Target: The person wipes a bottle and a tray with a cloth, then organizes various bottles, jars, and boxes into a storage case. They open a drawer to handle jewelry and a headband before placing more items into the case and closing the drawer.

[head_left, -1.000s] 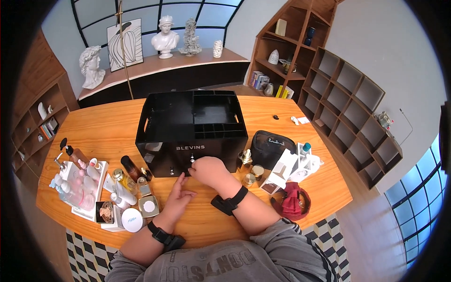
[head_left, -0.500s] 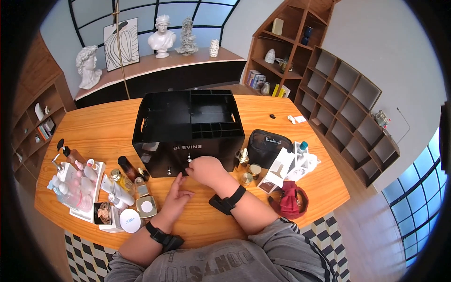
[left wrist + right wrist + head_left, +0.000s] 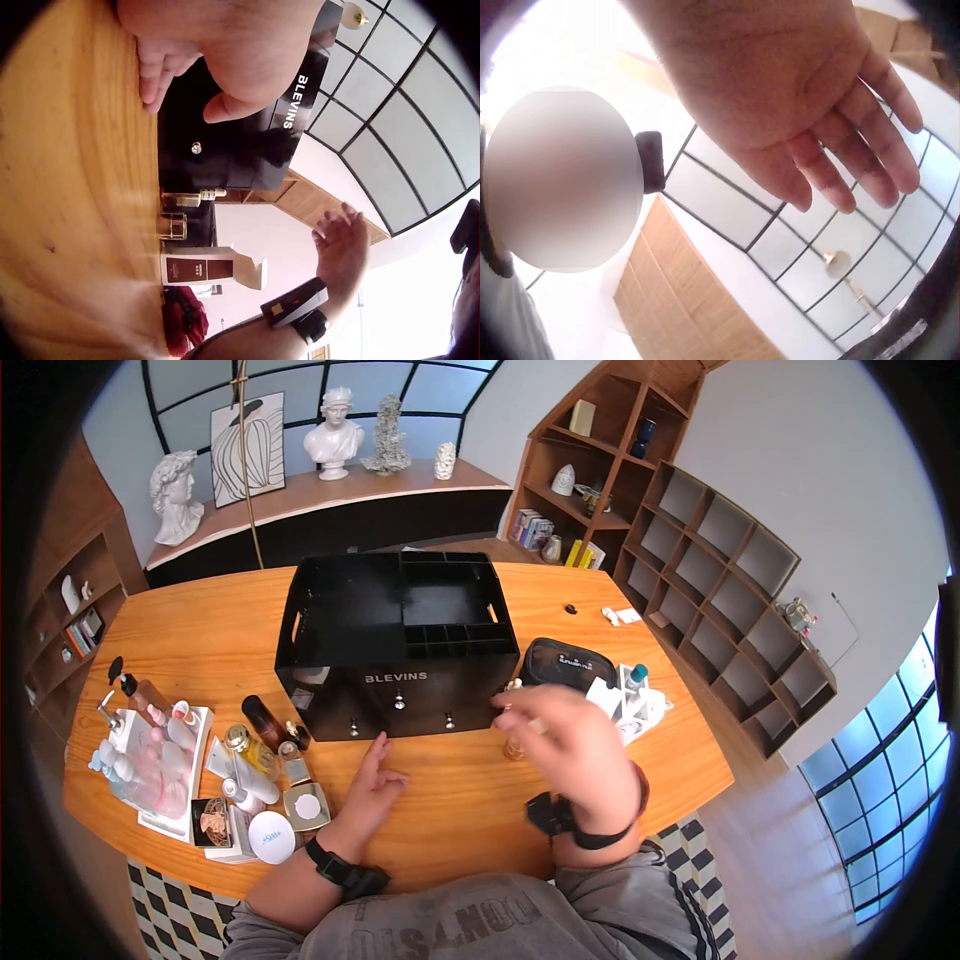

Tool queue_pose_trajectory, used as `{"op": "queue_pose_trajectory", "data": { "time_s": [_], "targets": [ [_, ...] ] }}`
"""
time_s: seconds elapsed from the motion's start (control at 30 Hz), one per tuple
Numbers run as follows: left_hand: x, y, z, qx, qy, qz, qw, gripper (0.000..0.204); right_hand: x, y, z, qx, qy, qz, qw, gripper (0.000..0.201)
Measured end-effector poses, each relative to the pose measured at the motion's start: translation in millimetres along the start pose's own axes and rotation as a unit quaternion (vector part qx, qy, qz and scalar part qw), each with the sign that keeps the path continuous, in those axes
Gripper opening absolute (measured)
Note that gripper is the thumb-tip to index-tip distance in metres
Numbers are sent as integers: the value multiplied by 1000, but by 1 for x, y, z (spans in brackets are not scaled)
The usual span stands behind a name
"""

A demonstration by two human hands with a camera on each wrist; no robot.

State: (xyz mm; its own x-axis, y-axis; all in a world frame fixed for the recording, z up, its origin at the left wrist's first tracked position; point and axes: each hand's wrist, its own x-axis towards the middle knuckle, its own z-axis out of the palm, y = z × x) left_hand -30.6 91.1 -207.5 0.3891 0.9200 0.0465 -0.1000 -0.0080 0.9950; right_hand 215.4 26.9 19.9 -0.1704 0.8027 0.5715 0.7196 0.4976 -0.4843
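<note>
A black organizer box lettered BLEVINS stands on the wooden table, its open top divided into compartments. Small shiny knobs dot its front, among them the upper knob. My left hand rests on the table before the box, fingers extended toward the front's lower edge and holding nothing. To the right, my right hand is raised, blurred in the head view, and hides part of the cosmetics behind it. Its palm and loosely spread fingers hold nothing in the right wrist view.
Pump bottles on a white tray, a brown bottle and a round white-lidded jar crowd the left. On the right are a black pouch, an opened carton and a red bow headband.
My right hand has let go of the upper knob and moved right and up off the box front. The left hand stays in place. The head view has turned slightly right.
</note>
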Motion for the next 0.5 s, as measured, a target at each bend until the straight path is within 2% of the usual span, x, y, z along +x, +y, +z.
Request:
{"op": "queue_pose_trajectory", "data": {
  "time_s": [0.1, 0.2, 0.3, 0.43, 0.5],
  "targets": [
    [0, 2, 1, 3, 6, -15, 1000, 84, -12, 26, -40, -88, 127, 159, 975, 17],
    [0, -1, 0, 5, 6, -4, 1000, 84, -15, 83, -80, -207, 168, 276, 923, 26],
    [-1, 0, 1, 1, 9, -3, 1000, 83, -26, 149, -92, -365, 126, 283, 878, 40],
    [0, 0, 1, -13, 18, -6, 1000, 82, -37, 211, -81, -386, -59, 415, 822, 71],
    [0, 0, 0, -15, 21, -5, 1000, 81, -45, 237, -65, -387, -73, 406, 825, 62]
  ]
}}
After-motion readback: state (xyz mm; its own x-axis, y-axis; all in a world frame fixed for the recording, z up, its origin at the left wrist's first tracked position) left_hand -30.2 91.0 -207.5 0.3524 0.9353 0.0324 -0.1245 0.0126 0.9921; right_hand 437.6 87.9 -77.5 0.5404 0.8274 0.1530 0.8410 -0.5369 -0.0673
